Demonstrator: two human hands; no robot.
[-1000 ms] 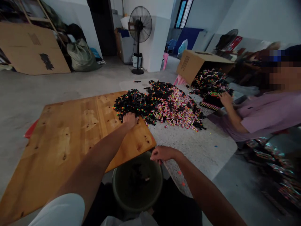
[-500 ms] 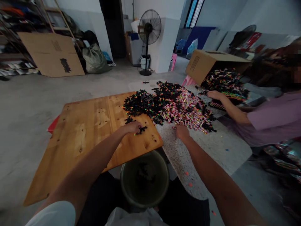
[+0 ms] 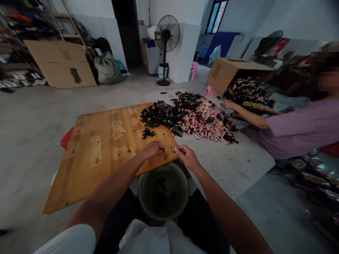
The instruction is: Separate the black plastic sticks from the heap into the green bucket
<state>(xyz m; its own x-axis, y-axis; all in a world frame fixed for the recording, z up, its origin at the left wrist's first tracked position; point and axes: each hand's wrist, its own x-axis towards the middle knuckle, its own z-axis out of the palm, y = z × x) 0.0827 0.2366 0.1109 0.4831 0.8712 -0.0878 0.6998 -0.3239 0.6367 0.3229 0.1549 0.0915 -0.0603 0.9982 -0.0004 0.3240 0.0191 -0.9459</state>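
Note:
My left hand (image 3: pixel 153 149) is closed over the wooden board, and a small black plastic piece (image 3: pixel 162 150) sticks out from its fingers. Just to the right, my right hand (image 3: pixel 187 157) pinches a small pink-and-white tube-like piece (image 3: pixel 176 149) above the board's right edge. The two hands are close together but apart. Beyond them lies a heap of black plastic pieces (image 3: pixel 159 115) with orange and green tips, beside a pile of pink-and-white pieces (image 3: pixel 209 123). A few black pieces (image 3: pixel 148 133) lie loose on the board.
A round bucket (image 3: pixel 141 197) with black pieces inside stands between my knees, below the wooden board (image 3: pixel 106 141). The stone-like tabletop (image 3: pixel 225 165) adjoins it. At right, a co-worker's hand (image 3: pixel 228 105) reaches toward the pile, near a tipped cardboard box (image 3: pixel 215 76) spilling pieces.
My right hand has moved from the pile's near edge leftward to my left hand, now with a pink-and-white piece. My left hand has shifted slightly nearer; the co-worker's hand moved left.

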